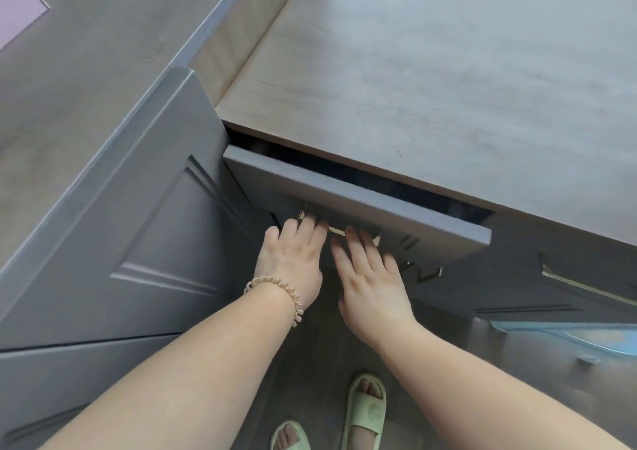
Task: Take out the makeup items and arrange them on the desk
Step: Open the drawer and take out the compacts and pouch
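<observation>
Both hands, left and right, hook the handle side by side; drawer barely ajar, contents hidden beyond the fingertips.

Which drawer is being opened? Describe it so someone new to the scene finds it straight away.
Start at the wooden desk top; the drawer sits directly under its front edge, at the left end beside the tall grey panelled side. The left hand and right hand are on its gold handle. Unlike the neighbouring drawer to the right, it is pulled out a crack, showing a dark gap.
</observation>
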`<state>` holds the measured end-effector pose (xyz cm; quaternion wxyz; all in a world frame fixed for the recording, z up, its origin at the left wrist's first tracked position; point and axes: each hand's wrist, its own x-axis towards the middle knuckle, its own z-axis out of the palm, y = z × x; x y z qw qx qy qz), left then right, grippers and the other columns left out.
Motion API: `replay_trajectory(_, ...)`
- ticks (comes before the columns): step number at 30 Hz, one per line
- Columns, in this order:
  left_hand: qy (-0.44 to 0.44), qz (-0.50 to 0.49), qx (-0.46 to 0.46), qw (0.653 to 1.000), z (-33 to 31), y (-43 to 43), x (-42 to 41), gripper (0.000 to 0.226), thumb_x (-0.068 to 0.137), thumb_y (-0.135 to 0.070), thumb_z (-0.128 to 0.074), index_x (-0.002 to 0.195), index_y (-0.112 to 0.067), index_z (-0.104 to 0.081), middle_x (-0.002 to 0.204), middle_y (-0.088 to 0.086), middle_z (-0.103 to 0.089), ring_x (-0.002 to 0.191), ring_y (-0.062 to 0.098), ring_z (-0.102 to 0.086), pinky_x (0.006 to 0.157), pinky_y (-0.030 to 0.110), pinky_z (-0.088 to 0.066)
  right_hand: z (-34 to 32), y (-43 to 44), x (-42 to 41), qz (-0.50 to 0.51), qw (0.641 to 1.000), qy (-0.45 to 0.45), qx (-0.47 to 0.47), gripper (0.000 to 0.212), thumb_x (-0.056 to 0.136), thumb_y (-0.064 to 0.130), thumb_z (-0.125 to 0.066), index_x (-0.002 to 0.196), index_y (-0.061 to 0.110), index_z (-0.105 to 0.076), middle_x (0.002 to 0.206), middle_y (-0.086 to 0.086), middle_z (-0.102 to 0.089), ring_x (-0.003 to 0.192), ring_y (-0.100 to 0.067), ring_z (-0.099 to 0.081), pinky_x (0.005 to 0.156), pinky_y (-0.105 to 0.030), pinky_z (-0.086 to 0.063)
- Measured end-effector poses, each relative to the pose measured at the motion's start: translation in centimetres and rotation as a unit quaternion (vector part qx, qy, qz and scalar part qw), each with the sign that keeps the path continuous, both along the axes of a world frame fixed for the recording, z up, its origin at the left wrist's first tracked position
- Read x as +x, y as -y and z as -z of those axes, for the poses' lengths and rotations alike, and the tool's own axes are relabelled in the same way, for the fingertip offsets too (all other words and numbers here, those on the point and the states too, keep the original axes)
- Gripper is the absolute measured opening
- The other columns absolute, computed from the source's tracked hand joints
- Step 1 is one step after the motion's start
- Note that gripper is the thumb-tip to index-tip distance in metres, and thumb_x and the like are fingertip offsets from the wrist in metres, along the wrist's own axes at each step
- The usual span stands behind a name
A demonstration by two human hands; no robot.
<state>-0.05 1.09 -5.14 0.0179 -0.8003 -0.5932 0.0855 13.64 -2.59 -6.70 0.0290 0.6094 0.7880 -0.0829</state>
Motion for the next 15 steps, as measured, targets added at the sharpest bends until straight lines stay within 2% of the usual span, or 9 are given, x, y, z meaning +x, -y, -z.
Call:
replay_trajectory(3,-0.004,-0.003,-0.014,1.000,-0.8,2.6,-1.0,0.063,0.079,-0.028,-0.055,0.135,-0.021,-0.028,0.134,0.000,-0.038,0.106,0.022,-0.044,0.084,0.037,-0.036,-2.0,2.5,-0.3,-0.048,0.997,-0.040,0.044,0.079,0.067,0.024,-0.068,0.141,0.017,-0.039,0.146,-0.009,-0.040,0.131,-0.029,-0.042,0.106,-0.044,-0.028)
replay_trajectory(5,-0.012,0.004,-0.029,1.000,-1.7,4.2,-1.6,0.055,0.081,-0.029,-0.054,0.130,-0.020,-0.032,0.129,0.001,-0.041,0.107,0.022,-0.044,0.086,0.038,-0.035,-4.3,3.9,-0.7,-0.065,0.989,-0.058,0.121,0.076,0.072,0.027,-0.065,0.142,0.018,-0.036,0.149,-0.008,-0.032,0.137,-0.028,-0.031,0.112,-0.045,-0.014)
replay_trajectory(8,-0.003,0.023,-0.028,0.999,-3.3,6.9,-2.7,0.052,0.077,-0.032,-0.059,0.123,-0.021,-0.038,0.120,0.001,-0.042,0.106,0.023,-0.042,0.086,0.038,-0.033,-7.7,3.7,-1.5,0.011,0.983,-0.054,0.177,0.081,0.077,0.038,-0.061,0.147,0.019,-0.026,0.154,-0.010,-0.019,0.143,-0.029,-0.016,0.114,-0.046,-0.003)
replay_trajectory(10,0.048,0.045,0.012,0.998,-4.3,8.3,-3.5,0.060,0.064,-0.032,-0.071,0.116,-0.020,-0.044,0.114,0.002,-0.041,0.104,0.024,-0.043,0.085,0.038,-0.033,-8.6,3.4,-1.7,0.053,0.991,-0.037,0.119,0.084,0.082,0.045,-0.057,0.150,0.022,-0.012,0.158,-0.010,-0.010,0.146,-0.030,-0.006,0.116,-0.047,0.002)
replay_trajectory(12,0.082,0.059,0.057,0.993,-5.5,8.6,-4.0,0.074,0.058,-0.030,-0.074,0.124,-0.019,-0.043,0.122,0.006,-0.040,0.116,0.027,-0.040,0.096,0.042,-0.030,-8.2,4.4,-1.6,0.052,0.998,-0.012,0.043,0.085,0.086,0.048,-0.052,0.150,0.024,-0.003,0.160,-0.009,-0.007,0.147,-0.031,-0.005,0.116,-0.050,0.000)
replay_trajectory(13,0.064,0.059,0.042,0.995,-6.4,8.3,-4.1,0.081,0.063,-0.032,-0.072,0.134,-0.021,-0.035,0.134,0.008,-0.036,0.128,0.029,-0.034,0.105,0.044,-0.024,-7.7,5.2,-1.5,0.041,0.999,0.008,0.019,0.086,0.085,0.047,-0.053,0.151,0.024,-0.002,0.160,-0.009,-0.009,0.146,-0.032,-0.008,0.115,-0.051,-0.004)
replay_trajectory(15,0.016,0.057,-0.011,0.998,-7.9,7.2,-4.0,0.086,0.082,-0.038,-0.060,0.148,-0.026,-0.005,0.157,0.008,-0.011,0.145,0.031,-0.008,0.116,0.049,-0.006,-7.5,6.6,-1.6,0.027,0.999,0.037,0.001,0.087,0.084,0.044,-0.056,0.151,0.022,-0.006,0.159,-0.009,-0.016,0.144,-0.033,-0.017,0.115,-0.052,-0.012)
